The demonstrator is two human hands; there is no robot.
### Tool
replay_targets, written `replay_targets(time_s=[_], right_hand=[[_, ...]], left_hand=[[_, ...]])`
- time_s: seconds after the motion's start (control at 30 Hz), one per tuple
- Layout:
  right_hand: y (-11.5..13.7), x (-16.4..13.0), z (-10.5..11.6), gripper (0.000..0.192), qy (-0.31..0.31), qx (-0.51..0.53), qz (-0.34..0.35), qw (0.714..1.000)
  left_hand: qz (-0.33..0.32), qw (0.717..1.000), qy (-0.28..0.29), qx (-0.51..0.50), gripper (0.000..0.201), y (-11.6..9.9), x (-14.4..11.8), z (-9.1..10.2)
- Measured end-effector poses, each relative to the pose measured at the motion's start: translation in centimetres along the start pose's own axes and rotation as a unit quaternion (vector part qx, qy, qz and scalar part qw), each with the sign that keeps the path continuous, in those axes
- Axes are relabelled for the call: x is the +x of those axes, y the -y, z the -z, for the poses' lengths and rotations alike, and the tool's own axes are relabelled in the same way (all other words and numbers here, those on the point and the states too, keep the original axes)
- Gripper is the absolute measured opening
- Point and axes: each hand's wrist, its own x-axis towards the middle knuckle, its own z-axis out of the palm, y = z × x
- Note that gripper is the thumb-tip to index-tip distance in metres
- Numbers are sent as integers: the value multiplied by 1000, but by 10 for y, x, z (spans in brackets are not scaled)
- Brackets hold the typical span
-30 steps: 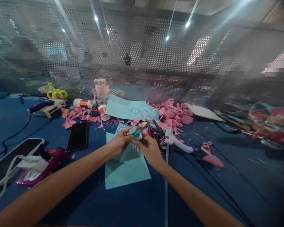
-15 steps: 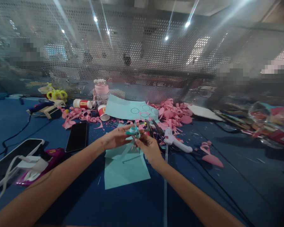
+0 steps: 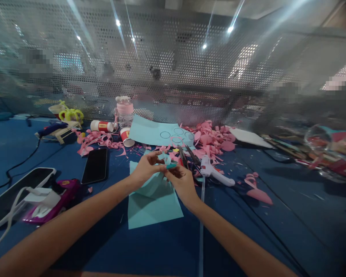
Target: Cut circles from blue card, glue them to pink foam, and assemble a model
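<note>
Teal paper piece (image 3: 166, 161), small and curled, sits pinched between your left hand (image 3: 145, 169) and right hand (image 3: 182, 181), fingers of both closed on it, raised just above the teal paper sheet (image 3: 154, 204) on the blue tabletop (image 3: 276, 231). White glue gun (image 3: 215, 172) and scissors (image 3: 187, 156) lie just beyond your right hand.

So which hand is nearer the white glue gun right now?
Right. The right hand sits just left of the white glue gun, not touching it; the left hand is farther left, across the small teal paper piece.
</note>
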Motion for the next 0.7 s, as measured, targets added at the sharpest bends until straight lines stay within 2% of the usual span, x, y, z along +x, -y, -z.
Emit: replay_targets(time_s=[0.13,0.23,0.37,0.6,0.7], right_hand=[[1,-1,-2,22,-3,-1,-6,1000],[1,-1,-3,23,8,13,-15,1000],[0,-2,-3,22,-1,12,-19,1000],[-1,-2,-4,16,6,27,-30,999],[-1,-1,-3,12,-17,6,-23,1000]], left_hand=[[0,1000,-14,21,39,-2,-1,-1],[1,999,-15,41,36,-4,-2,-2],[23,998,-3,59,43,-8,-4,-4],[31,995,-16,89,69,-8,1,-1],[38,995,-36,87,68,-7,1,-1]])
